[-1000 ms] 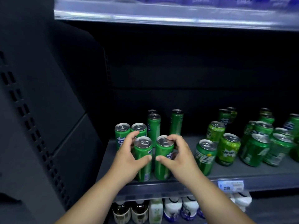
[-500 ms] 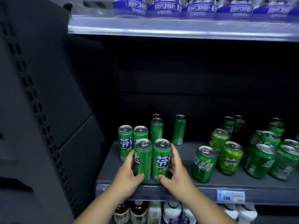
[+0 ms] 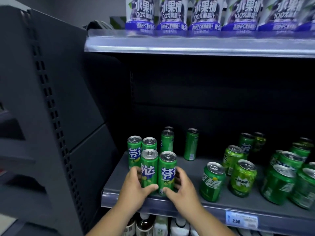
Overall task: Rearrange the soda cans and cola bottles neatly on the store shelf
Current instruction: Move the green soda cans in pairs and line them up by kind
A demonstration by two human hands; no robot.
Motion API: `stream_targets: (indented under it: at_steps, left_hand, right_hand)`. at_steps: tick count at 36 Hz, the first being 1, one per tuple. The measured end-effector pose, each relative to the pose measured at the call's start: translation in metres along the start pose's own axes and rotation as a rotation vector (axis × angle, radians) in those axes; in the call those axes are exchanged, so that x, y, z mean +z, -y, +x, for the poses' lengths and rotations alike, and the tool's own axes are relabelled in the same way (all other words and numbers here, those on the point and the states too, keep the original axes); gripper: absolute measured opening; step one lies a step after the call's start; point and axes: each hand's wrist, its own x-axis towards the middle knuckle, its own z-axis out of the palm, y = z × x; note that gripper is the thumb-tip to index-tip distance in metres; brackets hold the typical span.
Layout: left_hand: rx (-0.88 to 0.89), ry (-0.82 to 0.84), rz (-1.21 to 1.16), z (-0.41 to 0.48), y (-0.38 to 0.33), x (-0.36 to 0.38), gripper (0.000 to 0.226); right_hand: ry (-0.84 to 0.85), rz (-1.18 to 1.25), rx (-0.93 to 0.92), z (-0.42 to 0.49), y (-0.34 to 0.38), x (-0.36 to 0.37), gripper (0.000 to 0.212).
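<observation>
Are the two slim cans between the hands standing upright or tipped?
Upright. Both slim cans stand on the shelf, tops up, side by side, left hand and right hand cupping them.

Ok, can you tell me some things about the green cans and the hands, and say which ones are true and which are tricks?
1. Both hands cup two tall green cans at the shelf's front edge. True: the left hand and right hand press the left front can and right front can together.
2. Those two cans are lying down. False: they stand upright.
3. The shelf above holds purple-labelled bottles. True.
4. A price tag reads 2.50. True.
5. The Mirinda can is red. False: it is green.
</observation>
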Motion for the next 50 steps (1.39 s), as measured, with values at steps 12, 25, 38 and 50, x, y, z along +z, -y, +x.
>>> stream_targets:
  at_steps: [12, 25, 38, 50]
  left_hand:
    - [0.010, 0.072, -0.048, 0.003, 0.008, -0.011, 0.077]
    - [0.034, 0.075, -0.091, 0.024, 0.040, -0.051, 0.073]
    - [0.148, 0.151, -0.277, 0.035, 0.039, -0.065, 0.077]
    - [0.269, 0.177, -0.398, 0.086, -0.005, -0.078, 0.118]
  right_hand:
    - [-0.006, 0.069, 0.018, 0.000, 0.015, -0.001, 0.062]
    - [0.021, 0.128, 0.019, 0.016, 0.035, 0.055, 0.062]
    - [0.035, 0.190, -0.001, 0.024, 0.031, 0.054, 0.073]
    - [0.191, 0.114, -0.073, 0.073, 0.068, 0.033, 0.125]
